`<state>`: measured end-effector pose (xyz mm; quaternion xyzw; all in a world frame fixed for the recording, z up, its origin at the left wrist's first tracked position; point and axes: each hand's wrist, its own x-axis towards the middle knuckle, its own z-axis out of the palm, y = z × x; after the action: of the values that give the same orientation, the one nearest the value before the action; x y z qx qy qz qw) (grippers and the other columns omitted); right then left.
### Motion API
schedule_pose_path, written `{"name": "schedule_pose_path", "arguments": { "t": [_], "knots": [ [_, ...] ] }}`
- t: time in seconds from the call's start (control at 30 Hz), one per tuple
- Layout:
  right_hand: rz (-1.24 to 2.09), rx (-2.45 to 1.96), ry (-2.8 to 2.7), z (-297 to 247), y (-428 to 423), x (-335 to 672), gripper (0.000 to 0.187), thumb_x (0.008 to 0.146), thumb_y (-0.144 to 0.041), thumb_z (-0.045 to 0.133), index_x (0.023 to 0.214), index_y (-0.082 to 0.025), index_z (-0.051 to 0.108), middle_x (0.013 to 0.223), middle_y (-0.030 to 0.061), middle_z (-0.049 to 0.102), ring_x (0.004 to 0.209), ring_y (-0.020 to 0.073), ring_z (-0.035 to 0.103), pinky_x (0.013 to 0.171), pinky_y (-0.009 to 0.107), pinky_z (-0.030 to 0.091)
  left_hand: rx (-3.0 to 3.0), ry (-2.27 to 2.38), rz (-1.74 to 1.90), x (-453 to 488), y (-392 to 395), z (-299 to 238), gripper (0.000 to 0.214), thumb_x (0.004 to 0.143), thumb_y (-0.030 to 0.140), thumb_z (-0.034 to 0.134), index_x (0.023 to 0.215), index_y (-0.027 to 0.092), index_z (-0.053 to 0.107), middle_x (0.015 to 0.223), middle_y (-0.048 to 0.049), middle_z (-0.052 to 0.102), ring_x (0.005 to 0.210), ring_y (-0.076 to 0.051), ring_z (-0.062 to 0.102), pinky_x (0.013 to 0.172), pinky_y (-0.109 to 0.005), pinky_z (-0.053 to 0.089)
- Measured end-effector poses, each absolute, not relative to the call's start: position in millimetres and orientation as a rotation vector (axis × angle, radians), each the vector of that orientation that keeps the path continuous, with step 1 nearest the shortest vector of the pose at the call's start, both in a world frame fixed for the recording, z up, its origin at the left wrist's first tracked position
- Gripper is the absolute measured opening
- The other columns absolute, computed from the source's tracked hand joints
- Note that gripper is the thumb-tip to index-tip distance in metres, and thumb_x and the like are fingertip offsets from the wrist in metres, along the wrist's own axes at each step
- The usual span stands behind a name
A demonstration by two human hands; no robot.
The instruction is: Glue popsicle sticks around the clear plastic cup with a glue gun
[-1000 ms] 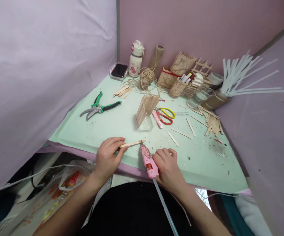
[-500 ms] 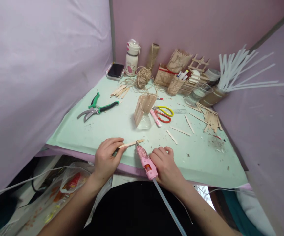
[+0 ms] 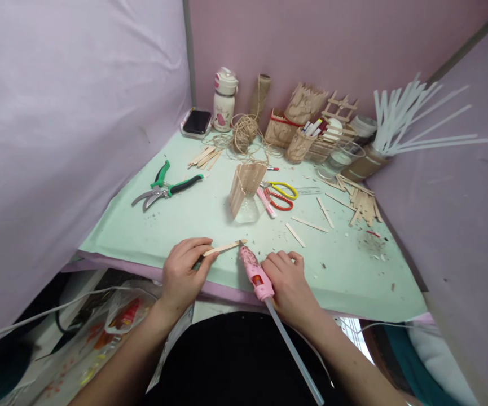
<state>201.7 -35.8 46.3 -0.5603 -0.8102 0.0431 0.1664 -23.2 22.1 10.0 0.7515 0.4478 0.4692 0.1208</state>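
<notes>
Between thumb and fingers, my left hand [image 3: 188, 270] pinches one end of a wooden craft stick [image 3: 222, 248] above the table's front edge. My right hand [image 3: 288, 285] is wrapped round a pink hot glue gun [image 3: 255, 273], and a long clear glue stick [image 3: 292, 347] runs out of its back. The gun's nozzle touches or nearly touches the far end of the craft stick. Beyond the hands, a small holder made of craft sticks [image 3: 246, 186] stands on a clear base [image 3: 247, 210]. Some of my right fingers are hidden behind the gun.
Green-handled pruning shears [image 3: 159, 192] lie open at left. Scissors [image 3: 284, 192], loose craft sticks [image 3: 309, 224] and a stick pile [image 3: 363, 204] lie to the right. Along the back stand a bottle [image 3: 225, 101], twine [image 3: 244, 132], pen holder [image 3: 300, 144] and glue sticks [image 3: 404, 121].
The glue gun has slid slightly to the right, its nozzle shifting along the craft stick toward the far end. My left hand and the stick have hardly moved.
</notes>
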Motion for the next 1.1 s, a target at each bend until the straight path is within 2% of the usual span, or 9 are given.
{"name": "schedule_pose_path", "arguments": {
  "t": [0.23, 0.63, 0.87, 1.1],
  "knots": [
    [0.168, -1.523, -2.365, 51, -35, 197, 0.012, 0.086, -0.021, 0.043, 0.074, -0.019, 0.046, 0.079, 0.0023, 0.054, 0.076, 0.0179, 0.043, 0.081, 0.037, 0.027, 2.197, 1.308, 1.356, -24, 22, 10, 0.005, 0.087, 0.021, 0.065, 0.088, 0.020, 0.069, 0.097, -0.0059, 0.073, 0.092, -0.019, 0.066, 0.084, -0.036, 0.051],
    [0.128, -1.623, -2.324, 51, -37, 204, 0.019, 0.092, -0.021, 0.041, 0.074, -0.019, 0.048, 0.077, 0.0025, 0.054, 0.075, 0.0178, 0.044, 0.083, 0.037, 0.027, 2.198, 1.303, 1.355, -23, 22, 10, 0.005, 0.086, 0.019, 0.066, 0.089, 0.019, 0.069, 0.097, -0.0059, 0.073, 0.092, -0.019, 0.066, 0.084, -0.036, 0.051],
    [0.195, -1.538, -2.332, 50, -37, 201, 0.015, 0.088, -0.018, 0.041, 0.074, -0.020, 0.046, 0.077, 0.0016, 0.053, 0.075, 0.0173, 0.043, 0.082, 0.036, 0.026, 2.208, 1.289, 1.365, -23, 22, 10, 0.005, 0.085, 0.018, 0.066, 0.089, 0.019, 0.069, 0.096, -0.0057, 0.072, 0.091, -0.019, 0.066, 0.083, -0.035, 0.051],
    [0.185, -1.525, -2.198, 41, -38, 208, 0.012, 0.088, -0.021, 0.048, 0.076, -0.020, 0.047, 0.077, 0.0000, 0.051, 0.076, 0.0167, 0.044, 0.082, 0.035, 0.026, 2.195, 1.306, 1.364, -23, 21, 10, 0.006, 0.086, 0.018, 0.065, 0.090, 0.020, 0.069, 0.095, -0.0056, 0.073, 0.092, -0.019, 0.066, 0.083, -0.036, 0.051]
  ]
}}
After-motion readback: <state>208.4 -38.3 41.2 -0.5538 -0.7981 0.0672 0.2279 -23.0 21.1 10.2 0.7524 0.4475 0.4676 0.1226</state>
